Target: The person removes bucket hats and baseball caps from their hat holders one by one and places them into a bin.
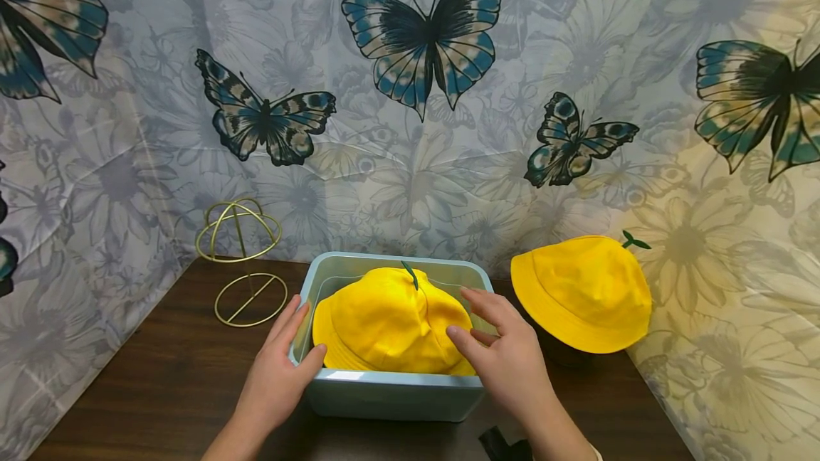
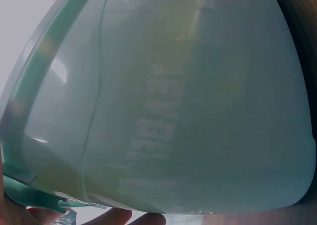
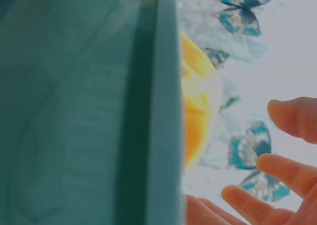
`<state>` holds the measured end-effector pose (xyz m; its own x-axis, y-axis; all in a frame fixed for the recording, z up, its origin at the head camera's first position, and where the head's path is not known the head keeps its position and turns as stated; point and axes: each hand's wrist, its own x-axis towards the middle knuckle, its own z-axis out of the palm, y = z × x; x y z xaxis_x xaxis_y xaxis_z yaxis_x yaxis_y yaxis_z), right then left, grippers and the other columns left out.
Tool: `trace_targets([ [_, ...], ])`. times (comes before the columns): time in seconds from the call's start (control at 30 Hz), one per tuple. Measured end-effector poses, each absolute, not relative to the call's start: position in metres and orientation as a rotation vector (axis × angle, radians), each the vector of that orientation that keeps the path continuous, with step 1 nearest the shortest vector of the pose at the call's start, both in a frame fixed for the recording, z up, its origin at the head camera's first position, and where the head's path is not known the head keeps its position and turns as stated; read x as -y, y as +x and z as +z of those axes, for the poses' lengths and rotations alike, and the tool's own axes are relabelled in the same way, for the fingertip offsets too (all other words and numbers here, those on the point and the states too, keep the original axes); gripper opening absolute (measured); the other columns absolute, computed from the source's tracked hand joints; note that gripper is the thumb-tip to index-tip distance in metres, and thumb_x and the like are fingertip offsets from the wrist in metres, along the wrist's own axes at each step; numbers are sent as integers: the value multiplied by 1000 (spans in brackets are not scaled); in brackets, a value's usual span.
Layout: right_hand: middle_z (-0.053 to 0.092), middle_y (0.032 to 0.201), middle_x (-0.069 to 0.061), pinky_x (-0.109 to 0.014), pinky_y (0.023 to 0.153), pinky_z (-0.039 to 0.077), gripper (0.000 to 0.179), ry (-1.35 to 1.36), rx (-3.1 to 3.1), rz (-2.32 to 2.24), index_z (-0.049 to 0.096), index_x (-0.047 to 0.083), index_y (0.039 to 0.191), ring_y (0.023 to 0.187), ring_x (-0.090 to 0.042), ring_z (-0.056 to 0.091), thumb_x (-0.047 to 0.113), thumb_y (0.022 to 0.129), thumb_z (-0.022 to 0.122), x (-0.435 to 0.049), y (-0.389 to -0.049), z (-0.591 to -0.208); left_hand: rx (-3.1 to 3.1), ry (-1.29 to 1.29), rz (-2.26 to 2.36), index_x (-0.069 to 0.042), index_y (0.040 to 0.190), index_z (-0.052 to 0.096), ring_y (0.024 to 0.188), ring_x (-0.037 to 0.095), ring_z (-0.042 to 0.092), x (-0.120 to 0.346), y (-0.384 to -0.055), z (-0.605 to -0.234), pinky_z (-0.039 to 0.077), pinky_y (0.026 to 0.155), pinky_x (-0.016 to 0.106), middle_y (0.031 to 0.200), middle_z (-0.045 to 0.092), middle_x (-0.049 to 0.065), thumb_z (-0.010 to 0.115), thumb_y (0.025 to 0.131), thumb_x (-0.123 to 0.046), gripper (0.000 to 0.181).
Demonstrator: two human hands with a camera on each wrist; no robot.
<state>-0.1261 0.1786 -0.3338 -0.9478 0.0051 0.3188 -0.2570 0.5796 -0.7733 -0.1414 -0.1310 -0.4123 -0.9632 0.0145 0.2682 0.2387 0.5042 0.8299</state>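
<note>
A yellow bucket hat with a green sprout on its crown lies in a pale blue-green plastic bin. My left hand rests against the bin's left rim, its fingers extended along that side and its thumb by the near corner, close to the brim. Over the bin's right side, my right hand has its fingers spread beside the hat. Nothing shows between those fingers in the right wrist view. The left wrist view is mostly filled by the bin wall, with a few fingertips at the bottom.
A second yellow bucket hat sits raised at the right, over something dark. To the left stands a gold wire hat stand. A black object lies by my right wrist on the dark wooden table. Butterfly-print cloth hangs behind.
</note>
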Motion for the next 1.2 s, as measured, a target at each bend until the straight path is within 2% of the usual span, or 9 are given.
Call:
trace_targets([
  [0.1, 51, 143, 3, -37, 84, 55, 56, 211, 2518, 1267, 60, 20, 139, 126, -24, 53, 33, 88, 79, -189, -121, -330, 2518, -217, -1446, -6, 152, 41, 144, 33, 28, 131, -141, -412, 30, 105, 66, 163, 23, 2, 69, 93, -28, 68],
  [0.27, 47, 148, -4, -39, 87, 52, 61, 197, 2497, 1127, 57, 14, 142, 130, -28, 50, 38, 90, 75, -207, -114, -325, 2509, -224, -1444, -5, 151, 42, 144, 34, 29, 131, -141, -413, 30, 106, 65, 162, 24, 2, 69, 93, -27, 68],
  [0.4, 43, 152, -11, -57, 100, 41, 67, 131, 2555, 928, 54, 14, 146, 133, -38, 44, 44, 90, 74, -225, -111, -322, 2501, -232, -1444, -5, 151, 42, 144, 34, 28, 132, -141, -413, 30, 105, 65, 162, 24, 3, 69, 94, -27, 68],
  [0.5, 32, 157, -16, -71, 96, 33, 77, 55, 2648, 794, 45, 15, 152, 136, -48, 35, 52, 89, 71, -243, -112, -322, 2504, -233, -1443, -5, 152, 41, 144, 35, 28, 132, -141, -413, 30, 105, 65, 162, 23, 3, 68, 94, -28, 68],
  [0.6, 13, 163, -21, -76, 92, 30, 90, -24, 2755, 721, 27, 16, 159, 134, -58, 29, 59, 90, 66, -264, -116, -325, 2511, -228, -1445, -5, 152, 41, 144, 35, 28, 132, -141, -413, 30, 105, 65, 163, 23, 4, 68, 94, -28, 68],
  [0.73, -11, 160, -28, -81, 90, 26, 99, -98, 2807, 618, 9, 12, 161, 132, -67, 16, 61, 92, 60, -291, -122, -333, 2522, -218, -1447, -5, 152, 41, 144, 35, 28, 131, -141, -412, 29, 106, 65, 163, 23, 4, 68, 94, -28, 68],
  [0.8, -17, 158, -31, -82, 89, 24, 101, -124, 2791, 583, 5, 9, 160, 133, -69, 7, 60, 93, 60, -302, -124, -338, 2524, -218, -1444, -5, 152, 41, 144, 35, 27, 131, -141, -412, 29, 106, 66, 163, 23, 4, 68, 94, -28, 68],
  [0.93, -24, 155, -33, -84, 88, 21, 101, -162, 2761, 572, -1, 8, 159, 133, -69, -4, 57, 95, 59, -323, -130, -344, 2519, -223, -1443, -5, 152, 41, 144, 35, 27, 131, -141, -412, 30, 105, 66, 163, 23, 4, 68, 94, -28, 68],
  [1.2, -26, 152, -37, -83, 92, 15, 103, -220, 2786, 523, -5, 7, 159, 129, -72, -7, 60, 95, 55, -351, -142, -346, 2528, -216, -1447, -6, 152, 41, 144, 35, 27, 131, -141, -413, 30, 105, 66, 163, 22, 4, 68, 94, -28, 68],
])
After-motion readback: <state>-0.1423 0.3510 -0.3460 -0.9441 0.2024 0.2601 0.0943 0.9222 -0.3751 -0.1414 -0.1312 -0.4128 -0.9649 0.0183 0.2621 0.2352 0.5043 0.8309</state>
